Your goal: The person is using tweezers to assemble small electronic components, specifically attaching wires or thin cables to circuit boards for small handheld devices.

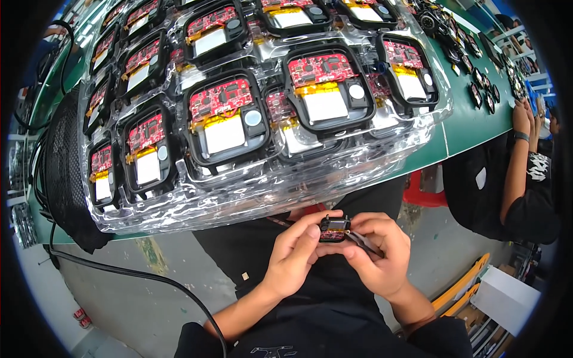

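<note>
My left hand (290, 258) is closed around one side of a small black smartwatch case (332, 229), held low in front of my body. Inside the case show a red circuit board, a strip of yellow tape and a dark part. From the other side my right hand (382, 253) grips a pair of dark tweezers (365, 243), with the tip at the edge of the case. The palm and fingers cover part of the tweezers. Above my hands, a clear plastic tray (250, 206) carries rows of similar open cases (222, 117) with red boards and white batteries.
The tray stack overhangs the front edge of a green table (471, 122). A black mesh bag (71, 167) sits at its left, with a black cable (143, 274) running down past my left arm. More watch parts (477, 86) and a co-worker's hand (522, 116) are at the right.
</note>
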`<action>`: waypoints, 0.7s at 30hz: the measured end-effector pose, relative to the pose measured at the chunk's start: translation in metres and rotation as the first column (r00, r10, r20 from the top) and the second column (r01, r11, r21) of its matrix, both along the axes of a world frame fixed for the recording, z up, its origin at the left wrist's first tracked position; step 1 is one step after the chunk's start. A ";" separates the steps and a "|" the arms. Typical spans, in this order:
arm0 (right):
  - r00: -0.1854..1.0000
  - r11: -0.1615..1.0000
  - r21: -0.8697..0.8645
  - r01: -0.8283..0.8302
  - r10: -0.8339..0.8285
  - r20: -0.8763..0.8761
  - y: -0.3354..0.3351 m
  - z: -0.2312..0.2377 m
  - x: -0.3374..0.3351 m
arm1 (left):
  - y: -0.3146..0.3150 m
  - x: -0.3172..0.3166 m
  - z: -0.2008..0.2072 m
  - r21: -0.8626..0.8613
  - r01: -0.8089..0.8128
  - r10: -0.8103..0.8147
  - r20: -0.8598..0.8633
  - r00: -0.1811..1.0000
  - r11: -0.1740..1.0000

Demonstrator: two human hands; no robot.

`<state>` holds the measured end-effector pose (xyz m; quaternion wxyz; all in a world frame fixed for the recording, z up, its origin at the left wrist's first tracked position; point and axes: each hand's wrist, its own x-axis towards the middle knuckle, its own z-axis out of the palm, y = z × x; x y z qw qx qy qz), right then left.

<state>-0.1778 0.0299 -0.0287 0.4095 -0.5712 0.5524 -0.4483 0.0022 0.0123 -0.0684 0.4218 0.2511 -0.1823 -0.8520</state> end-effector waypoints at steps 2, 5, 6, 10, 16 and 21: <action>1.000 0.994 0.107 0.011 -0.009 -0.011 -0.004 0.012 -0.003 | 0.000 -0.001 0.004 0.027 0.015 -0.018 0.118 0.993 1.000; 0.996 0.992 0.122 -0.027 0.037 -0.083 -0.013 0.019 -0.009 | 0.001 0.001 0.009 -0.278 0.175 -0.025 0.470 0.882 0.944; 0.985 0.994 0.082 -0.076 0.088 -0.150 -0.019 0.024 -0.013 | 0.005 0.005 0.002 -0.309 0.234 -0.010 0.585 0.811 0.922; 0.977 0.993 -0.095 0.072 -0.090 -0.195 -0.033 0.035 -0.030 | 0.006 -0.003 0.016 -0.206 0.028 0.028 0.264 0.964 0.978; 0.845 0.839 -0.390 0.380 -0.487 -0.223 -0.108 0.046 -0.060 | 0.006 -0.009 0.009 -0.245 0.081 -0.010 0.278 0.960 0.966; 0.832 0.861 -0.400 0.315 -0.453 -0.319 -0.162 0.045 -0.076 | 0.008 -0.014 0.012 -0.287 0.107 0.010 0.378 0.926 0.952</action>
